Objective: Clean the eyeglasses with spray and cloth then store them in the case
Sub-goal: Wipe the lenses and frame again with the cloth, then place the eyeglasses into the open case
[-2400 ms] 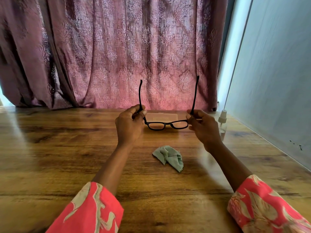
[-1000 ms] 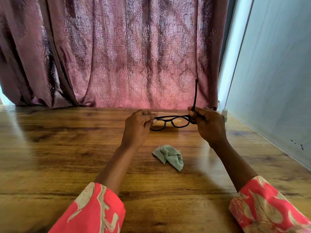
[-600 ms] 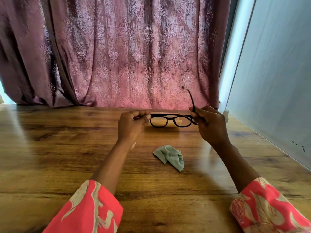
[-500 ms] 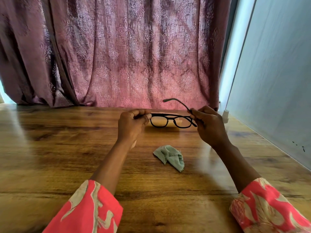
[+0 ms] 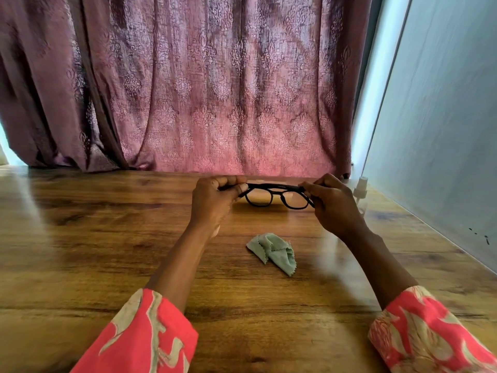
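Mostly hidden behind eyeglasses (image 5: 277, 196): tan case (image 5: 258, 197).

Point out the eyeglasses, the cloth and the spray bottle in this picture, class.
eyeglasses (image 5: 277, 196), head view, on the bridge between the two lenses.
cloth (image 5: 273, 251), head view, on the middle of the crumpled green fabric.
spray bottle (image 5: 360, 189), head view, on its white nozzle cap.

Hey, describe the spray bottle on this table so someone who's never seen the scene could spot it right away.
Start at the pale wall panel along the right edge of the wooden table. Near its far end, just beyond the right hand gripping the eyeglasses, stands the spray bottle. It is the only upright, clear thing there, with a white nozzle top.
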